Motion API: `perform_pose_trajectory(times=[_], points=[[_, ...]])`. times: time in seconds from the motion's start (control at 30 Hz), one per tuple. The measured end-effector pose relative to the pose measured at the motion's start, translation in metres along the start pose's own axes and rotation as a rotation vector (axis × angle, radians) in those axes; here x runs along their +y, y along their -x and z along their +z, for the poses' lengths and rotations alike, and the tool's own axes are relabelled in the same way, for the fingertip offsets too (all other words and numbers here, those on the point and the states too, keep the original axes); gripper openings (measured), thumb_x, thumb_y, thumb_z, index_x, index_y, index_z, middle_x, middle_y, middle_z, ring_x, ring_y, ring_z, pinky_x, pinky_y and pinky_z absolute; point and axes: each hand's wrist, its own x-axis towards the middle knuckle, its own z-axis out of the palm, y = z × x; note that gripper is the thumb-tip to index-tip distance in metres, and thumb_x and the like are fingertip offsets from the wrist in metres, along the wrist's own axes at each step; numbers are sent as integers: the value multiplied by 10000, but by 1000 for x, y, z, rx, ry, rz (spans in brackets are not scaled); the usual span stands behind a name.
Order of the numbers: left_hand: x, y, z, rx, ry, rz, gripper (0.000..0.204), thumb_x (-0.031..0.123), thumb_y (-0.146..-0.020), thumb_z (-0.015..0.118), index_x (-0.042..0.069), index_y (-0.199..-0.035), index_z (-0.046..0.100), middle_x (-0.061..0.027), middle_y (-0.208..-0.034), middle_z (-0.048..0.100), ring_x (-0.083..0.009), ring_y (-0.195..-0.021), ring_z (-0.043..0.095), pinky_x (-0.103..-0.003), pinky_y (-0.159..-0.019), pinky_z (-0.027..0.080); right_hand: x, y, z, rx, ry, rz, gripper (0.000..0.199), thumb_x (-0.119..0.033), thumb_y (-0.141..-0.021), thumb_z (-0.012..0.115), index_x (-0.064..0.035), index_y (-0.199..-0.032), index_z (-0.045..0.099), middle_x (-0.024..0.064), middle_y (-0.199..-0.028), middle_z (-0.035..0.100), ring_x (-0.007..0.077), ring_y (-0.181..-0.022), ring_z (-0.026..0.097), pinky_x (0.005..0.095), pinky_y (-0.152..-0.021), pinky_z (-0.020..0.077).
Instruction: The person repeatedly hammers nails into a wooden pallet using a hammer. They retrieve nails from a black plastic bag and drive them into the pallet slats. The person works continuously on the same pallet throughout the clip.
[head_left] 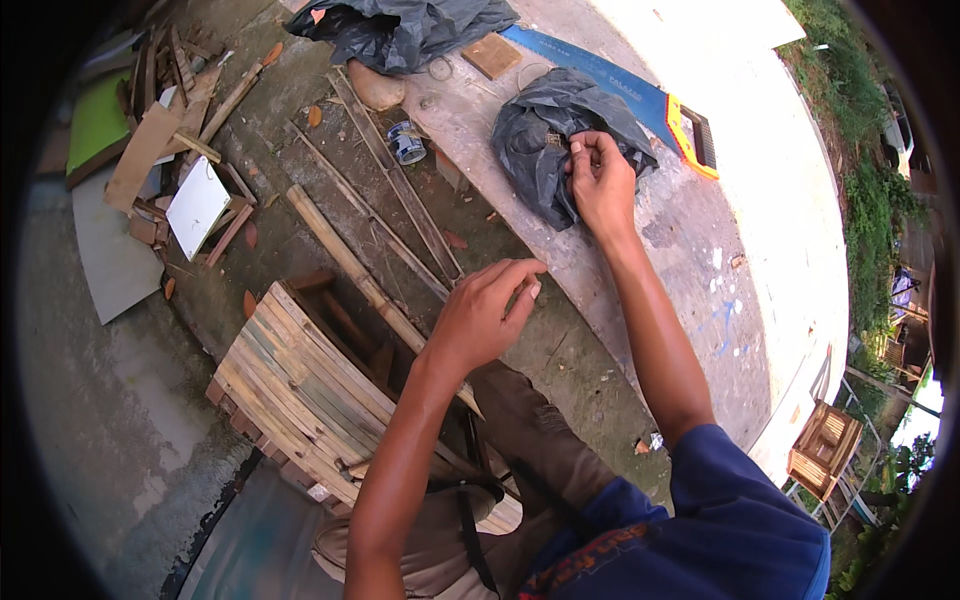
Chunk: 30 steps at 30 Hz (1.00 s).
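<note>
On the worktable lies a crumpled black plastic bag [530, 165], its mouth gathered open around some small brownish bits that are too small to name. My right hand [603, 185] is over the bag's right part, thumb and fingertips pinched together beside those bits; what they hold is hidden. My left hand [485, 312] hovers in front of the table edge, fingers loosely bent, thumb and forefinger apart, nothing in it. Just beyond the bag rests a handsaw [610, 80] with a blue blade and a yellow-and-orange handle.
A bamboo-slat bench [300, 385] stands at my left under me. Bamboo poles [345, 255], a small can [406, 142] and scrap boards [197, 208] lie on the ground. A wood block [491, 56] and another black bag [400, 30] sit at the worktable's [690, 240] far end.
</note>
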Motion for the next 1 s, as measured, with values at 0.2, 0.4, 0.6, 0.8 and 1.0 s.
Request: perform_pose_trajectory(times=[0.2, 0.4, 0.6, 0.8, 1.0], points=[[12, -18, -6, 151, -66, 43, 259, 120, -985, 612, 60, -1232, 658, -148, -1193, 692, -342, -1117, 652, -448, -936, 498, -2, 6, -3, -86, 76, -133, 293, -109, -926, 732, -82, -1217, 705, 47, -691, 600, 104, -612, 528, 292, -612, 488], [-12, -85, 33, 308, -525, 69, 358, 232, -993, 591, 86, -1319, 612, -144, -1473, 538, -357, -1383, 473, -563, -1149, 325, -4, 2, -3, -126, 133, -68, 368, -162, -871, 773, -150, -1235, 725, 100, -707, 606, 257, -647, 633, 396, -669, 525], [-57, -88, 57, 488, -521, 57, 377, 188, -901, 614, 74, -1260, 610, -176, -1482, 520, -383, -1411, 454, -577, -1205, 264, -1, 3, 4, 30, 145, -183, 250, -138, -885, 788, -76, -1124, 753, 84, -691, 604, 147, -579, 523, 307, -587, 479], [-67, -87, 60, 492, -498, 69, 372, 172, -871, 601, 57, -1225, 605, -194, -1469, 522, -404, -1406, 449, -581, -1200, 264, 5, 2, 11, 91, 101, -211, 192, -134, -896, 775, -40, -1057, 729, 85, -661, 590, 160, -544, 511, 328, -548, 461], [-64, -87, 58, 479, -502, 55, 379, 175, -868, 601, 53, -1227, 602, -198, -1471, 513, -406, -1405, 443, -590, -1198, 261, 1, 4, -1, -36, 171, -193, 239, -142, -910, 770, -27, -1084, 654, 137, -625, 562, 220, -510, 499, 359, -533, 444]])
